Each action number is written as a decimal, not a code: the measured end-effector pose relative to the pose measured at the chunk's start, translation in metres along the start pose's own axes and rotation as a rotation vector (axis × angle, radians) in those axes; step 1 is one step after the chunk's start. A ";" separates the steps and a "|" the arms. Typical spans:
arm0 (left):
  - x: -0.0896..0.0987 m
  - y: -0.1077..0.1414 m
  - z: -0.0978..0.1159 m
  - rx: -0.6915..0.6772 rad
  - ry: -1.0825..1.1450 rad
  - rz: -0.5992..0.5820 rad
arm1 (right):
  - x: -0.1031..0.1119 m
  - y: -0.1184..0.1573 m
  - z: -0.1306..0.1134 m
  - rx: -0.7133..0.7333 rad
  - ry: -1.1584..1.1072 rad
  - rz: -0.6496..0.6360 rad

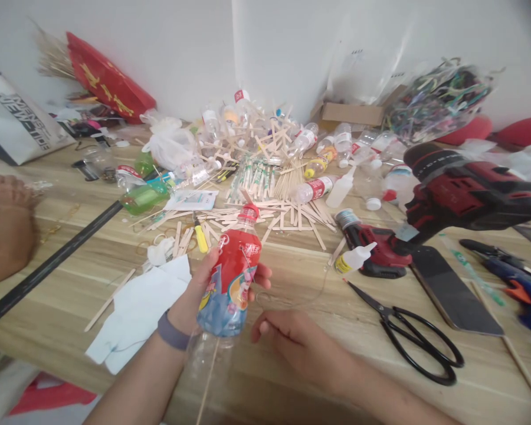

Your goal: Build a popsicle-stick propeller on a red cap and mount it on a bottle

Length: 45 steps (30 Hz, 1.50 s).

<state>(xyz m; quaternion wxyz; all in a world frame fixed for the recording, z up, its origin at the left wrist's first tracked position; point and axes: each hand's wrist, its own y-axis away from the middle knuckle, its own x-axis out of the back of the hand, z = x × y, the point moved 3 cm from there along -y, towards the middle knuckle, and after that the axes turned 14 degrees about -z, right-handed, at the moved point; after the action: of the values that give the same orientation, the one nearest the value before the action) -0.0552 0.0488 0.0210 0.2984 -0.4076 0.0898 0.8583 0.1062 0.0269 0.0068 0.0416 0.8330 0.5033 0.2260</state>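
My left hand, with a dark band at the wrist, is closed around a plastic bottle with a red cap and a red and blue label. The bottle tilts, cap away from me. A thin wooden stick shows at its clear lower end, and a flat stick appears at the cap. Just right of the bottle, my right hand is closed with curled fingers; what they hold, if anything, is hidden. A thin string curves across the table above that hand.
Scissors, a phone, a glue bottle and a red-black drill lie to the right. Craft sticks and bottles are heaped ahead. White paper lies left; another person's hand rests at the far left.
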 end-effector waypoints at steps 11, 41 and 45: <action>-0.006 0.003 -0.010 0.108 -0.116 -0.105 | 0.018 0.007 -0.006 0.002 0.166 -0.001; -0.025 -0.005 -0.024 0.276 -0.051 -0.281 | 0.060 -0.015 -0.026 0.545 -0.989 0.272; -0.018 -0.004 -0.028 0.273 -0.014 -0.357 | 0.062 -0.012 -0.023 0.581 -0.963 0.237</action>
<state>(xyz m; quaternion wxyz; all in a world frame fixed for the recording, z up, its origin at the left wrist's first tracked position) -0.0258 0.0330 0.0168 0.4986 -0.3670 0.1299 0.7745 0.1108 0.0821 0.0450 0.0101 0.8700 0.3722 -0.3232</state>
